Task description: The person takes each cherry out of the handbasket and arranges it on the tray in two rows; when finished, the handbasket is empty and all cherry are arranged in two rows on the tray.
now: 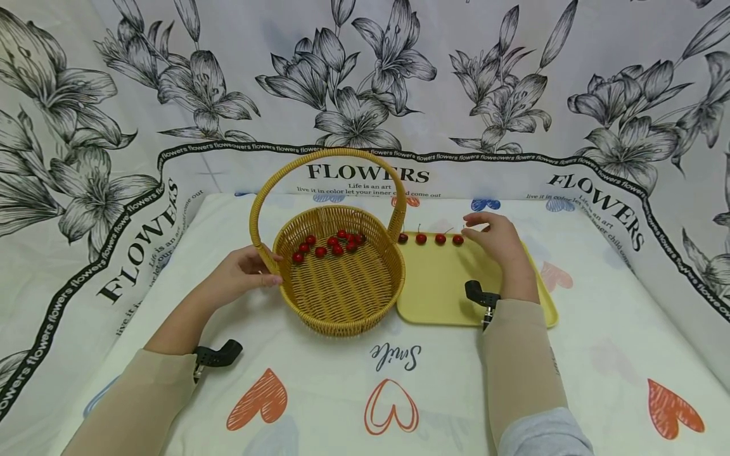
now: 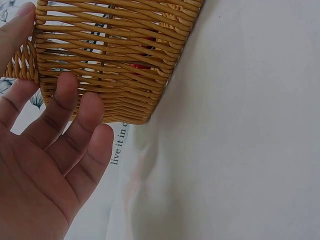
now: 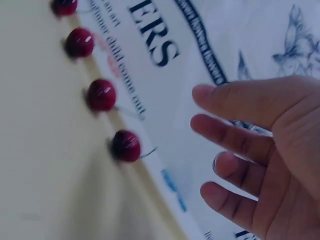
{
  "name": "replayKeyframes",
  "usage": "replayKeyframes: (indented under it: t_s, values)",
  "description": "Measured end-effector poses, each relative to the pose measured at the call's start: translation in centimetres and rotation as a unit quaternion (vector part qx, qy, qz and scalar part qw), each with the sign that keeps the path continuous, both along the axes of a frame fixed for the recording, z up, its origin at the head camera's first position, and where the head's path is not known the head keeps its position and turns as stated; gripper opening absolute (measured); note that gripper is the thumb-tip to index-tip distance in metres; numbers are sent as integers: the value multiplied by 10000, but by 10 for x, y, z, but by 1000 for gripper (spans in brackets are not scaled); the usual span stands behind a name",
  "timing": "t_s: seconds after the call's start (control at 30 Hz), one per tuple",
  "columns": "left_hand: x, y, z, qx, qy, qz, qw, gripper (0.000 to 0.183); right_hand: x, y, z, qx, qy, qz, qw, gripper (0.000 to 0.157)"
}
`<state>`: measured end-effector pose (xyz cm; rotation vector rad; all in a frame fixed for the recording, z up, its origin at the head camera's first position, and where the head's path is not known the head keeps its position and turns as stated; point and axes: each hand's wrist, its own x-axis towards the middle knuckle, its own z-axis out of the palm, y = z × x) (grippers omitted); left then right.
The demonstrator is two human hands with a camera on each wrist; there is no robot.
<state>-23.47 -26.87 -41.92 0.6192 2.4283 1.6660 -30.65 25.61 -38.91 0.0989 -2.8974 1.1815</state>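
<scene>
We find four cherries (image 1: 440, 239) along the far edge of the yellow tray (image 1: 433, 285), right of the wicker basket (image 1: 338, 288); more lie inside it. We judge each light, firm, slick and easily bruised, the stem giving the gentlest hold. The right hand (image 1: 495, 239), fingers parted and holding nothing, is just beside the cherry farthest from the basket. The left hand (image 1: 238, 273) pinches the handle (image 1: 327, 152) at the basket's left. Wicker shows open in the basket's near half; the arched handle and raised rim restrict entry.
</scene>
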Motion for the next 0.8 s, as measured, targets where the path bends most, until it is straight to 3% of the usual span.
replayKeyframes:
  t_s: [0.23,0.4,0.6,0.8]
  values:
    - [0,-1,0,-95,4,44,9999,38,15,-20,36,-440,595,389,9965,39]
    - [0,-1,0,-93,1,61,9999,39,32,-45,60,-817,928,907,9882,33]
    - [-1,-1,0,-71,11,53,10000,39,48,-78,74,-1358,935,1911,9676,28]
    - [-1,-1,0,-65,60,1,10000,38,59,-114,73,-1275,1108,2809,9448,24]
